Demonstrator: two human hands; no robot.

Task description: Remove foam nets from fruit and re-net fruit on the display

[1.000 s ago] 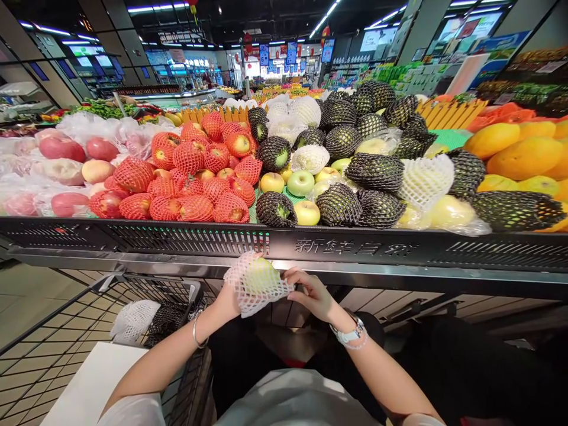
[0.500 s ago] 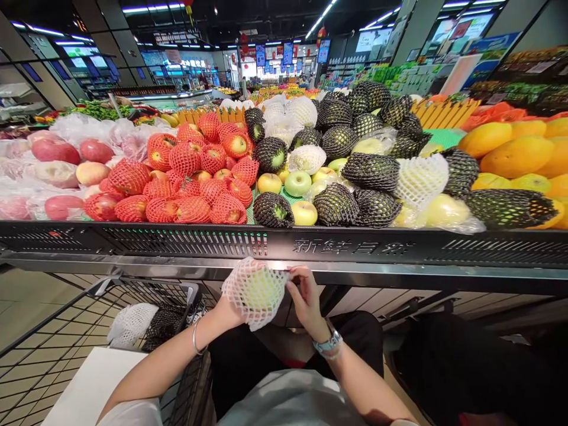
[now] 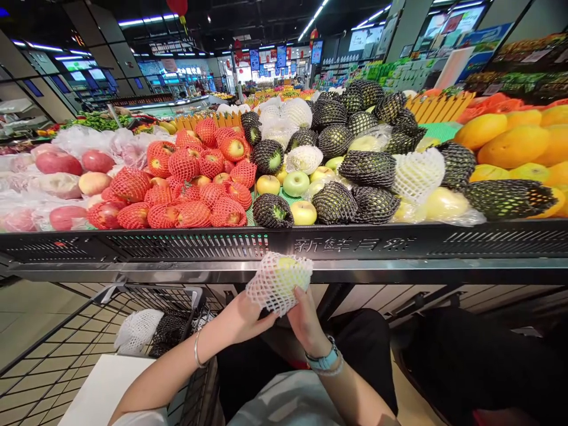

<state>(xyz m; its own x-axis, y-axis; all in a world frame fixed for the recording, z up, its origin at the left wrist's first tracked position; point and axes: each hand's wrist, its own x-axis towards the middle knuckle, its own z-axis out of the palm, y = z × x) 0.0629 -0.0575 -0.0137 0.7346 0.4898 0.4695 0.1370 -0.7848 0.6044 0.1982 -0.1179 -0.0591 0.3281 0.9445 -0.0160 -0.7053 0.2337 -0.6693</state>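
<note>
A green apple in a white foam net point(image 3: 279, 281) is held up in front of the black edge of the fruit stand point(image 3: 199, 244). My left hand point(image 3: 243, 318) cups it from below on the left, fingers closed under the net. My right hand point(image 3: 306, 316) grips its lower right side, fingers wrapped on the net. A bracelet is on my left wrist and a watch on my right.
The stand holds red-netted apples point(image 3: 190, 177), bare green apples point(image 3: 296, 183), black-netted fruit point(image 3: 368, 168) and orange fruit point(image 3: 510, 145). A wire shopping cart point(image 3: 66, 349) at lower left holds white-netted fruit point(image 3: 135, 330) and black-netted fruit.
The netted apple has shifted right and slightly up. My right hand turned from the apple's side to beneath it, and my left hand slid lower under it.
</note>
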